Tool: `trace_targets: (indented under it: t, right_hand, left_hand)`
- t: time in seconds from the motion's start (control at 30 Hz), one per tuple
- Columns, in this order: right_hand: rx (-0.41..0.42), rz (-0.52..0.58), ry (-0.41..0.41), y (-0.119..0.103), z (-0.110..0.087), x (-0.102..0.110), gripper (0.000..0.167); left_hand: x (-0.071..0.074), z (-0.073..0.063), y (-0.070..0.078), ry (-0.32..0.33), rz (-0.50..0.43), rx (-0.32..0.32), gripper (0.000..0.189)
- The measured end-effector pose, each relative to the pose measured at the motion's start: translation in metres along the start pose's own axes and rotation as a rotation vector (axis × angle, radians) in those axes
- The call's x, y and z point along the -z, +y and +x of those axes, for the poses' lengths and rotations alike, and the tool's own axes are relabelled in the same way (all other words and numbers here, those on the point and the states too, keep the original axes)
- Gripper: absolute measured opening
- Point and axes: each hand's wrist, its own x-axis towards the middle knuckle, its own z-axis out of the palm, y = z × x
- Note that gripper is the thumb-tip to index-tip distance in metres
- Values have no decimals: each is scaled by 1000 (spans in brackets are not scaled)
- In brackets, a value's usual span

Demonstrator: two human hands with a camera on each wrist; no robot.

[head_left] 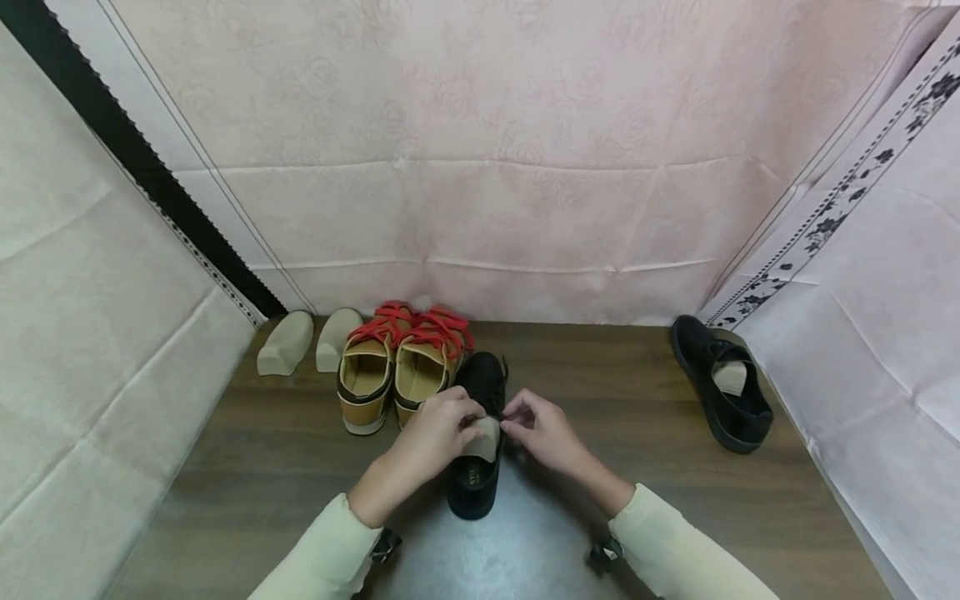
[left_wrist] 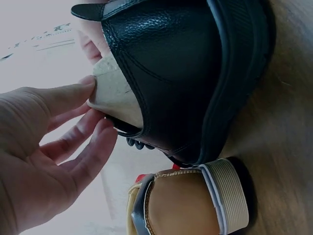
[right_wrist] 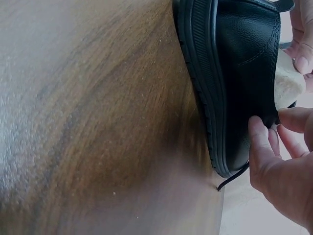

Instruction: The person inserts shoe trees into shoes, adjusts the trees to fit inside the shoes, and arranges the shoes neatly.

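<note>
A black leather lace-up shoe stands on the wooden floor in front of the person, toe pointing away. Inside its opening sits a beige shoe insert, its rear part showing above the collar and its front hidden in the shoe. The left hand pinches the insert's top edge between thumb and fingers, from the shoe's left side. On the opposite side, the right hand pinches the edge of the shoe opening near the laces, fingertips against the black leather.
Tan shoes with red laces stand side by side just left of the black shoe. Two more beige inserts lie at the far left by the wall. Another black shoe, holding a beige insert, stands at the right near the patterned sheet.
</note>
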Motion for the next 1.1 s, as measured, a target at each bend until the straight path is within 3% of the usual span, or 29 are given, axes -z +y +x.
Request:
trace_targets:
  t: [0.3,0.4,0.67,1.1]
  right_hand:
    - [-19,-4,2,-1,0,1,12]
    - [-22,-4,3,-1,1,0,12]
    - [-9,-3,0,0,1,-1,12]
    - [-10,-14,6,-2,1,-1,13]
  left_hand:
    - [-3,1,7,18,159,-28,11]
    - [-3,2,7,29,144,-7,13]
    - [-5,5,-1,-12,-17,107,20]
    - [-10,16,7,-57,21,157,24]
